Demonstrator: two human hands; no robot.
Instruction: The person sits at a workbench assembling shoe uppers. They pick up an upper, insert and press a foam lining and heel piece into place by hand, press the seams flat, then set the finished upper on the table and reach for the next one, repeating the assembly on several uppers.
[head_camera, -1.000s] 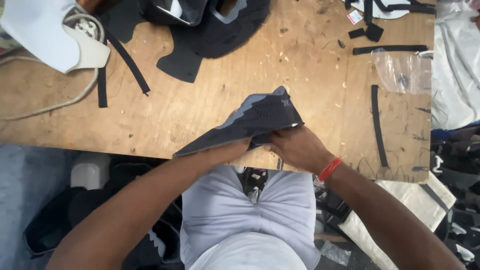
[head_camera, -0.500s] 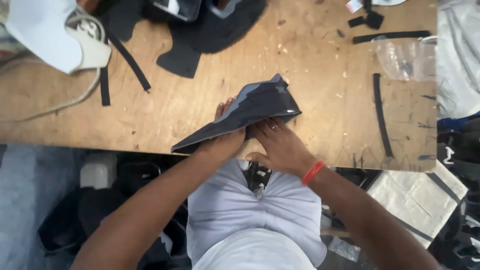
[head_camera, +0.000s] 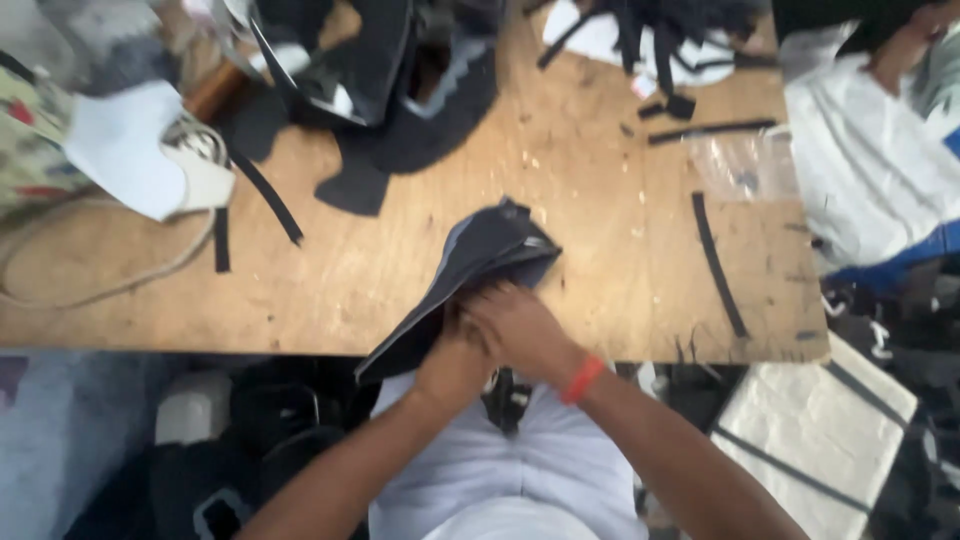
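Two hands on one dark fabric piece (head_camera: 480, 265), near table (head_camera: 400, 290) edge.
I see left hand (head_camera: 450, 365) and right hand (head_camera: 520, 325) closed on it; black strips (head_camera: 715, 262), fabric pile (head_camera: 400, 90) lie beyond.

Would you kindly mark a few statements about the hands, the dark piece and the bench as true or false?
1. Both hands, left hand and right hand, are on the dark folded piece. True.
2. The right wrist wears a blue band. False: the wristband is red.
3. The folded piece lies at the far edge of the wooden bench. False: it sits at the near edge, partly overhanging it.
4. A long black strip lies on the bench to the right of the hands. True.
5. The bench top is bare metal. False: it is wood.
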